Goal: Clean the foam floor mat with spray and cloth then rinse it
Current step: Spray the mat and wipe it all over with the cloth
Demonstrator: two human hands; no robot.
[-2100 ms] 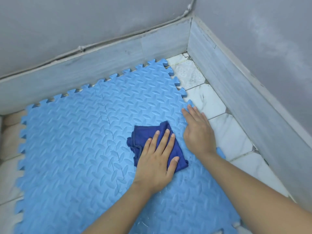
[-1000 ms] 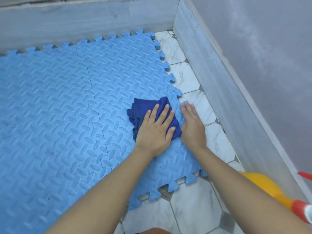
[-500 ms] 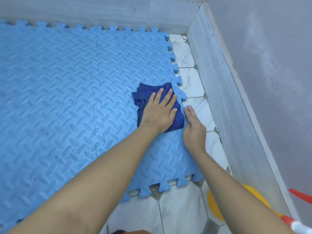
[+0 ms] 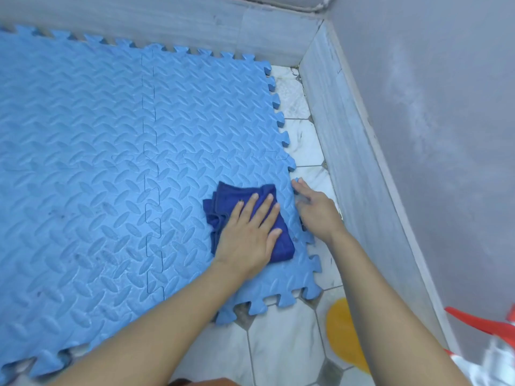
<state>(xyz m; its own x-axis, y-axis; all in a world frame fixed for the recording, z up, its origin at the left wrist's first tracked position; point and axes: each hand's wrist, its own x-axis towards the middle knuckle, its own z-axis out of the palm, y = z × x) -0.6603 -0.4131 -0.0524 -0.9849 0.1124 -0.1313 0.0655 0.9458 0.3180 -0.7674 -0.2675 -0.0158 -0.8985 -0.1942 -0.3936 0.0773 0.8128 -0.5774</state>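
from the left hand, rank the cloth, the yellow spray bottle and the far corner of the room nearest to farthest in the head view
1. Cloth: directly under the left hand, pressed flat on the mat.
2. Yellow spray bottle: down and to the right on the floor tiles, partly behind the right forearm.
3. Far corner of the room: up past the mat's far edge, where the two walls meet.

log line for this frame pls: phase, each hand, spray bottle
phase: wiping | left hand: flat on dark blue cloth on foam mat | right hand: at mat's right edge | spray bottle: on floor, untouched
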